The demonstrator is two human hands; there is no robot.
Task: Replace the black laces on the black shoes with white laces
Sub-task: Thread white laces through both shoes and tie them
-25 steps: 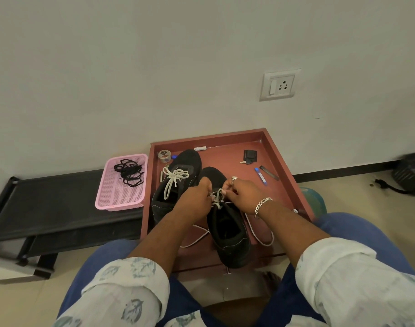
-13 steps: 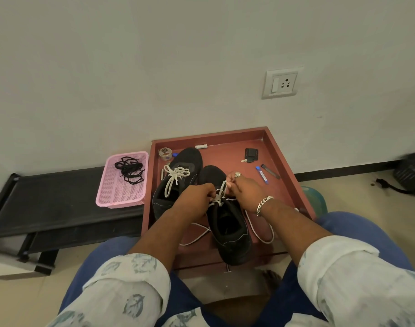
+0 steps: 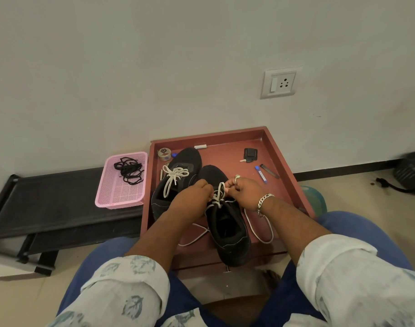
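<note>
A red tray with raised walls sits on the floor against the white wall, its far edge touching the wall and its near edge between the person's knees. To its left runs a low black rack; a pink basket stands on the rack's right end, just beside the tray's left wall, and holds the tangled black laces in its far half — its near half is bare mesh. Inside the tray two black shoes lie side by side, toes toward the wall. The left shoe already carries a white lace tied in a bow. The right shoe lies nearer, its heel reaching over the tray's near edge. Both hands meet above its tongue: the left hand and the right hand each pinch a strand of the white lace with curled fingers, almost touching each other. The lace's loose ends trail on the tray floor on both sides of the shoe, one loop to the right, another to the left. The tray's far right part holds only small things — a key fob, a blue-capped tube and a dark strip — with open floor around them. A tape roll sits in the far left corner. A socket is on the wall above.
</note>
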